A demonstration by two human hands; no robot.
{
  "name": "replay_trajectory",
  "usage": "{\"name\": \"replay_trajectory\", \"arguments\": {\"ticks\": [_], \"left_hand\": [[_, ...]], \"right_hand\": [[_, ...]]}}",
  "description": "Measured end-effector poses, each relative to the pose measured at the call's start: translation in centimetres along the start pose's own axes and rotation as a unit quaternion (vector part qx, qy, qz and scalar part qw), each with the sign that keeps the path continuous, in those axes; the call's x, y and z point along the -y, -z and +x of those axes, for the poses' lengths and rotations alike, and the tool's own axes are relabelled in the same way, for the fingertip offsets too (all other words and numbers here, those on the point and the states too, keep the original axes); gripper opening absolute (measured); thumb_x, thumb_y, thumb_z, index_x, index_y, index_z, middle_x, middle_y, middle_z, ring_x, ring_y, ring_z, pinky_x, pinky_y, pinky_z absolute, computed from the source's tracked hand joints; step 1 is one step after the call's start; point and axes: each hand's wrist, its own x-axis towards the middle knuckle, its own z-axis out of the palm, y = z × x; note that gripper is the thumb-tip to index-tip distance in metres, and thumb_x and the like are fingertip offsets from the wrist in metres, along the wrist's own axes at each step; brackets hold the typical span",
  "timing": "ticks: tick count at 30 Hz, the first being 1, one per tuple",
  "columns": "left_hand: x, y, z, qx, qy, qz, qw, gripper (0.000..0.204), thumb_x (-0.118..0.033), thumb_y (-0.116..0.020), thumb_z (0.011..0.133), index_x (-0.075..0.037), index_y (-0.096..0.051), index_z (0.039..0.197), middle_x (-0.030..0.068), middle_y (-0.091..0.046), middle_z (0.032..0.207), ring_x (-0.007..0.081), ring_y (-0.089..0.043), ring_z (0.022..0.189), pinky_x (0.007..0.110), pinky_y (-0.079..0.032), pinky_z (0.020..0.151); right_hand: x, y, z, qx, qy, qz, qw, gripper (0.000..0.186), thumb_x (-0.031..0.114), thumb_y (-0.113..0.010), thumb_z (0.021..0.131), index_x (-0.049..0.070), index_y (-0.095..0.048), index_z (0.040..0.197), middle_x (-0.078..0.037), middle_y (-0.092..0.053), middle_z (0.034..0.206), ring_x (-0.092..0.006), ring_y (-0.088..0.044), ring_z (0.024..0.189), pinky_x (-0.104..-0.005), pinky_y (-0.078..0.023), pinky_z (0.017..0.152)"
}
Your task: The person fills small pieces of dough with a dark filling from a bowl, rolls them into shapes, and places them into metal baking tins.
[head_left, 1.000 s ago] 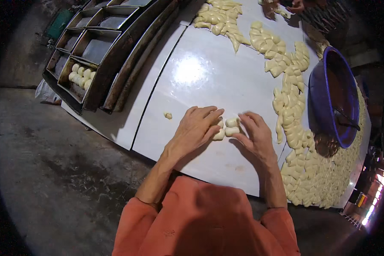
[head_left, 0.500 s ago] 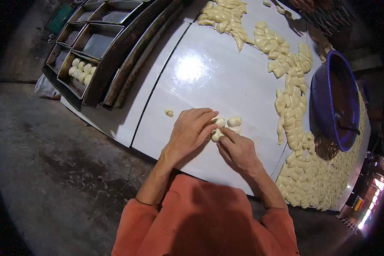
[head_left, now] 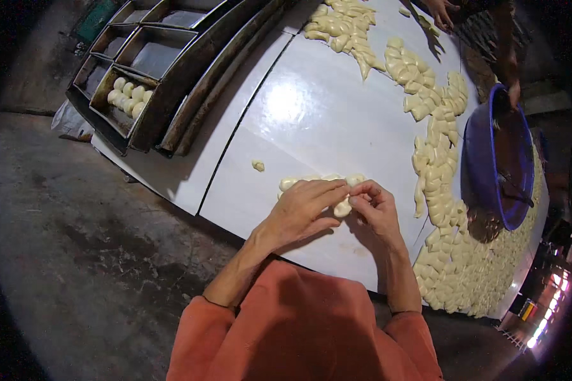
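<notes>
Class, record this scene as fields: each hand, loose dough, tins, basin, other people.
Left hand: over small dough pieces, partly hiding them
Right hand: fingertips at the same pieces, beside the left fingers; grip unclear
Dough scrap: alone on the white tabletop
Metal tins: upper left; one holds rounded dough balls
Purple basin: right side, dark-handled utensil inside
Co-worker: one hand at the basin's rim

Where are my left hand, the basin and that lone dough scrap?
Left hand [head_left: 304, 207]: head view, on the back of the hand.
Basin [head_left: 478, 153]: head view, on its purple outer wall.
Dough scrap [head_left: 258, 166]: head view, on its top.
</notes>
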Motion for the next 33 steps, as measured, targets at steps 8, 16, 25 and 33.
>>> {"name": "replay_trajectory", "arguments": {"ticks": [8,16,25,33], "left_hand": [[-0.2,0.1,-0.4,-0.022,0.179,-0.266,0.947,0.040,-0.017,-0.085,0.080,-0.002,-0.071,0.115,0.0105,-0.074,0.104,0.0184,-0.071,0.094,0.032,-0.057,0.081],[-1.0,-0.1,-0.9,-0.040,0.303,-0.416,0.857,0.023,-0.013,-0.079,0.087,0.001,-0.074,0.104,0.0001,-0.068,0.084,0.0054,-0.060,0.074,0.021,-0.048,0.065],[-0.9,-0.1,-0.6,-0.042,0.344,-0.426,0.836,0.022,-0.018,-0.069,0.095,0.001,-0.074,0.106,0.0021,-0.071,0.089,0.0072,-0.062,0.081,0.023,-0.050,0.071],[-3.1,1.4,0.6,-0.135,0.306,-0.069,0.940,0.036,-0.024,-0.060,0.100,-0.001,-0.066,0.128,0.0166,-0.074,0.105,0.0256,-0.071,0.091,0.033,-0.054,0.083]], "right_hand": [[-0.6,0.4,-0.4,0.085,-0.020,0.051,0.995,0.018,0.013,-0.068,0.094,0.003,-0.064,0.108,-0.001,-0.063,0.083,-0.0070,-0.055,0.068,-0.0231,-0.048,0.059],[-0.3,-0.1,-1.8,0.063,0.060,-0.139,0.986,0.015,0.011,-0.070,0.091,-0.002,-0.071,0.099,-0.007,-0.070,0.089,-0.0104,-0.062,0.081,-0.0266,-0.051,0.073],[0.9,-1.6,-2.7,0.040,0.212,-0.291,0.932,0.021,0.013,-0.070,0.092,0.002,-0.068,0.109,-0.010,-0.070,0.096,-0.0182,-0.067,0.081,-0.0314,-0.054,0.071],[1.0,-1.2,-1.6,0.041,0.243,-0.443,0.862,0.020,0.016,-0.069,0.091,0.006,-0.068,0.109,-0.012,-0.069,0.102,-0.0303,-0.070,0.087,-0.0378,-0.056,0.075]]}}
